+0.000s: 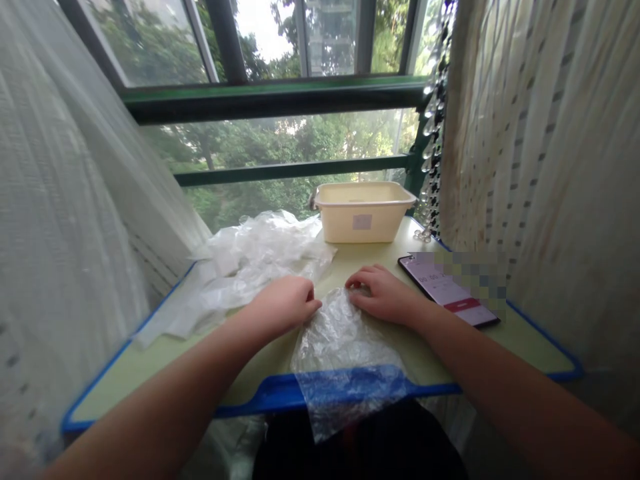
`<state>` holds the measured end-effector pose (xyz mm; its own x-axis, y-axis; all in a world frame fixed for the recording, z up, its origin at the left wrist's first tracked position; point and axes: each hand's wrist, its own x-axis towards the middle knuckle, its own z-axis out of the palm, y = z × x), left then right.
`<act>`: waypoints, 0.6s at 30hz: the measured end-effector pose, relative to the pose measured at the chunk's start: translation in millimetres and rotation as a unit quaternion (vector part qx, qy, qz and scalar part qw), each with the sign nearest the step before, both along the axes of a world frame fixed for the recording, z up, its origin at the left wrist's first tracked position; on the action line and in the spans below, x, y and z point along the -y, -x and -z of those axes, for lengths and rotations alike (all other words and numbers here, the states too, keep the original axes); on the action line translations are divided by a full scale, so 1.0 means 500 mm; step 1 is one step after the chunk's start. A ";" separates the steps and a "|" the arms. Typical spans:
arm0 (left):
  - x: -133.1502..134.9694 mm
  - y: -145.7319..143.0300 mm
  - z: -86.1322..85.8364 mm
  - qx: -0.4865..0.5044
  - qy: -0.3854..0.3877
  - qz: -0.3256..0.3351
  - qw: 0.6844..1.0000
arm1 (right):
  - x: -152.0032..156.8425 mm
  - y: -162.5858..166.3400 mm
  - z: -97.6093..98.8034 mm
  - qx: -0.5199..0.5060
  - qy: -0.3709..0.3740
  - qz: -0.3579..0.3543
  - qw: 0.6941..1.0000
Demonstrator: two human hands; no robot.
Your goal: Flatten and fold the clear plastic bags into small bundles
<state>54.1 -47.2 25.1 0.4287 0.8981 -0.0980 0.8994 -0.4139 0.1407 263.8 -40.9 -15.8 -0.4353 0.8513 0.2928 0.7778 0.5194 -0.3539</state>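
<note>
Plastic bag [347, 340] between hands [285, 301] [385, 295]; label [363, 222] on tub [387, 225] illegible.

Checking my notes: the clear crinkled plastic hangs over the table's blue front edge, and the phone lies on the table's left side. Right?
Not quite: the phone lies on the right side of the table, as the head view shows. The clear crinkled plastic does hang over the blue front edge.
</note>
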 end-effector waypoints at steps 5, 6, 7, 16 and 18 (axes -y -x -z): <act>-0.006 0.001 0.008 0.020 0.025 -0.005 0.999 | 0.000 0.000 -0.004 -0.007 0.028 0.015 0.999; -0.007 0.001 0.008 0.021 0.030 -0.005 0.999 | -0.001 0.000 -0.005 -0.006 0.032 0.018 0.999; -0.006 0.000 0.008 0.019 0.031 -0.005 0.999 | -0.001 0.000 -0.005 -0.005 0.035 0.021 0.999; 0.000 -0.006 0.002 -0.003 0.011 0.016 1.000 | 0.001 0.004 -0.009 -0.004 0.048 0.023 0.999; -0.002 -0.003 0.001 0.009 0.011 0.017 1.000 | 0.002 0.004 -0.010 -0.020 0.061 0.028 0.998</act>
